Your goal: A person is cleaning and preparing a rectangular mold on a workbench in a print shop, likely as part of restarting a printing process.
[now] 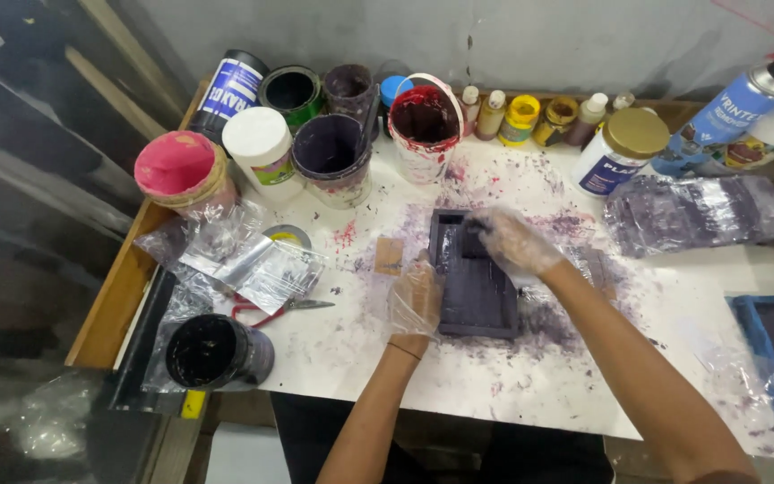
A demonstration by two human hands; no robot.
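A dark purple rectangular tray lies flat near the middle of the paint-spattered white worktop. The left hand, in a clear plastic glove, rests against the tray's left edge with fingers curled on it. The right hand, gloved too, presses on the tray's upper right corner — whether its grip is closed on anything I cannot tell.

Along the back stand a blue-and-white labelled can, a green-rimmed can, two purple-stained tubs, a red-stained white bucket and a white jar with a green label. A pink-lidded tub sits at the left edge. About six small bottles line the wall, beside a gold-lidded white jar with a blue label and a blue spray can.

A black-filled pot stands by the front left corner, red-handled scissors near it. Open room lies along the front edge — mostly right of the tray.
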